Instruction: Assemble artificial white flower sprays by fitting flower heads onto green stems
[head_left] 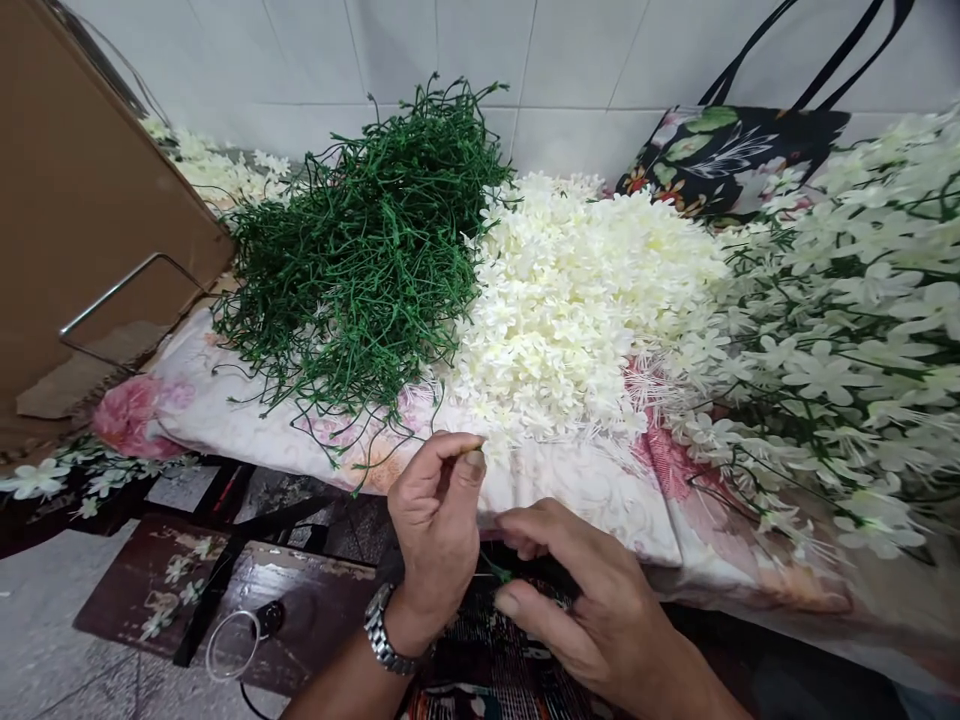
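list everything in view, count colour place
Stems: one pile, green, left-centre
Blossoms: one heap, cream, centre
Flower sprays: many, white, right and left
Bag: one, black floral, back right
Box: one, brown, left
Wire loop: one, silver, by box
Cloth: at least one, white-pink, underneath
Wall: one, white, behind
Floor: one, grey, lower left
Boards: perhaps two, brown, lower left
Ring: one, clear, lower left
Watch: one, silver, left wrist
Left hand: one, centre
Right hand: one, beside it

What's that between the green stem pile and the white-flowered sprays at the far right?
In the head view, a heap of creamy-white blossoms lies between the green stem pile and the white-flowered sprays.
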